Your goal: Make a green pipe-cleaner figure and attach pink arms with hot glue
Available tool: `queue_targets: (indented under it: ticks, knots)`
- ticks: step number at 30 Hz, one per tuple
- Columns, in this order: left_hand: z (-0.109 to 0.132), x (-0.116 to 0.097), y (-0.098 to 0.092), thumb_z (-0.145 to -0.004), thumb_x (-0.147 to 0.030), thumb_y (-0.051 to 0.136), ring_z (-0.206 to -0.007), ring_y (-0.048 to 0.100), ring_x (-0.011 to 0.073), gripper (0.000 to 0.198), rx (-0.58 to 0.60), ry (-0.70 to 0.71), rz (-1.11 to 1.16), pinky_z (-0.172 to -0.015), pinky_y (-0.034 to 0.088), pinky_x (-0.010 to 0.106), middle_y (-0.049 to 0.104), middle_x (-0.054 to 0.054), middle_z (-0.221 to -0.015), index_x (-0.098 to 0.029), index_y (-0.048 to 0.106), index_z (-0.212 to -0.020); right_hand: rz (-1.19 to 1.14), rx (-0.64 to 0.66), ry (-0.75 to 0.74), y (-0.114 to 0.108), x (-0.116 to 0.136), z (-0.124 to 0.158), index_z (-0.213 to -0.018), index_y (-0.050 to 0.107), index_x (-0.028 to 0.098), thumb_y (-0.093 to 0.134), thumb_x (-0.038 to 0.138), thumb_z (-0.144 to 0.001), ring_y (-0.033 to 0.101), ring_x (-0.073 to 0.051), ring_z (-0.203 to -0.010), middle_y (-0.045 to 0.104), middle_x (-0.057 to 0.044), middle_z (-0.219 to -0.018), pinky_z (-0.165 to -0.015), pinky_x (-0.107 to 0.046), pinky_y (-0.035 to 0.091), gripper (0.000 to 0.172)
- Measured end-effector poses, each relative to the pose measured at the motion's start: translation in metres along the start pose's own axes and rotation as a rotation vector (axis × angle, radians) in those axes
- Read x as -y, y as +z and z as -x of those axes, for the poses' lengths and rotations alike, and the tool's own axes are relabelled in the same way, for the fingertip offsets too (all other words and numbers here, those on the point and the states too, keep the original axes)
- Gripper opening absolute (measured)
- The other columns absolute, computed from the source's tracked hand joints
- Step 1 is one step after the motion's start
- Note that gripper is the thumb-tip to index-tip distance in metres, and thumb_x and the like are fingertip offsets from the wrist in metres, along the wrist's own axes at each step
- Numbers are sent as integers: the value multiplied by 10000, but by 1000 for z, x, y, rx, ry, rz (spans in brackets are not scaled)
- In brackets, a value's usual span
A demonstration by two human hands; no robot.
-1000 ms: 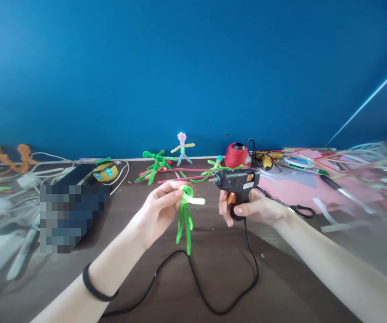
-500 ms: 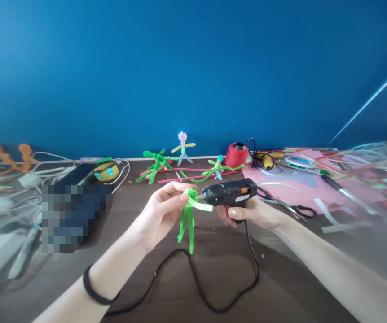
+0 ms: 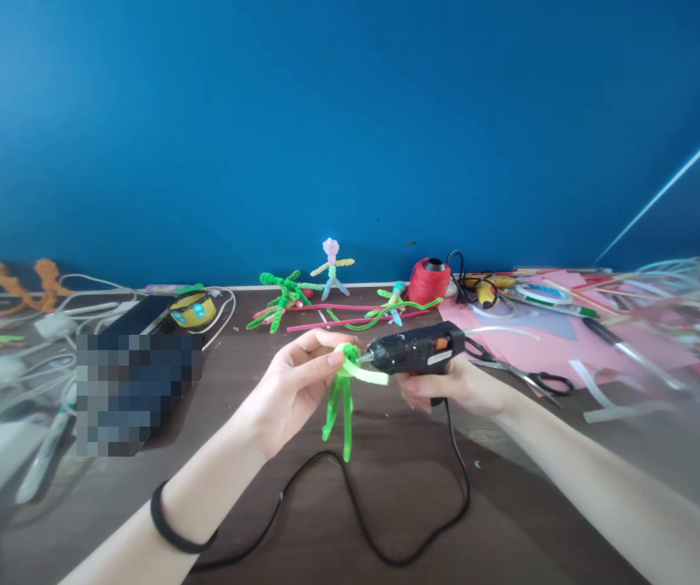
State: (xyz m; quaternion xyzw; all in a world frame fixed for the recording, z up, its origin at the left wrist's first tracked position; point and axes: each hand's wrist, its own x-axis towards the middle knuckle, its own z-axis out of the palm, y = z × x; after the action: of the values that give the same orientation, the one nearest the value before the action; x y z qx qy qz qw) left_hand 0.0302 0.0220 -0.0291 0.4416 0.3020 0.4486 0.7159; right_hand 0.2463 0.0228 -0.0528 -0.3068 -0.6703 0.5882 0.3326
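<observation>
Pinched between the thumb and fingers of my left hand (image 3: 301,382) is a bright green pipe-cleaner figure (image 3: 346,406). Two of its strands hang down and one sticks out to the right. My right hand (image 3: 453,386) is wrapped round the handle of a black glue gun (image 3: 416,349), which points left. The nozzle tip is right at the upper part of the green figure; whether it touches, I cannot tell. From the gun's handle a black cord (image 3: 411,561) loops across the brown table (image 3: 252,504).
Behind my hands are a dark green pipe-cleaner figure (image 3: 283,299), a pastel one (image 3: 331,268) and a red thread spool (image 3: 428,280). Scissors (image 3: 533,378) lie at right by pink paper (image 3: 618,345). A yellow tape measure (image 3: 192,310) and white cables lie left. A blue wall stands behind.
Almost nothing differs. The green figure's free strand has shifted very slightly right, and my right-hand fingers have moved a little on the glue gun's handle.
</observation>
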Motion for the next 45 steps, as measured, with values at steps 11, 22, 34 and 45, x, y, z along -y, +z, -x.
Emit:
queue_targets:
  ticks: [11, 22, 34, 45]
  knots:
    - [-1, 1, -1, -672, -192, 677, -669, 573, 89, 126, 8, 3, -8, -641, 429, 201, 642, -11, -789, -177, 634, -789, 5, 6, -3, 0, 0, 0, -551, 504, 135, 582, 321, -748, 458, -98, -484, 483, 15, -491, -519, -254, 374, 282]
    - [0, 1, -2, -693, -182, 657, -687, 573, 91, 101, 17, 3, -15, -652, 427, 208, 638, -15, -823, -180, 631, -790, -10, 3, -26, 0, -1, -1, -563, 502, 136, 576, 340, -755, 444, -91, -469, 476, 23, -482, -508, -246, 365, 289]
    - [1, 1, -1, -684, -174, 659, -676, 577, 102, 106, 10, 6, -8, -644, 429, 220, 644, -7, -801, -179, 639, -789, -35, 7, -33, 0, -4, -1, -563, 503, 137, 586, 322, -751, 447, -93, -462, 478, 21, -482, -490, -246, 361, 277]
    - [1, 2, -1, -686, -177, 661, -679, 574, 98, 105, 8, 4, 2, -639, 423, 212, 643, -2, -801, -174, 640, -789, -23, -5, -24, 1, -4, -2, -552, 503, 132, 587, 308, -749, 456, -95, -474, 488, 13, -490, -492, -246, 371, 277]
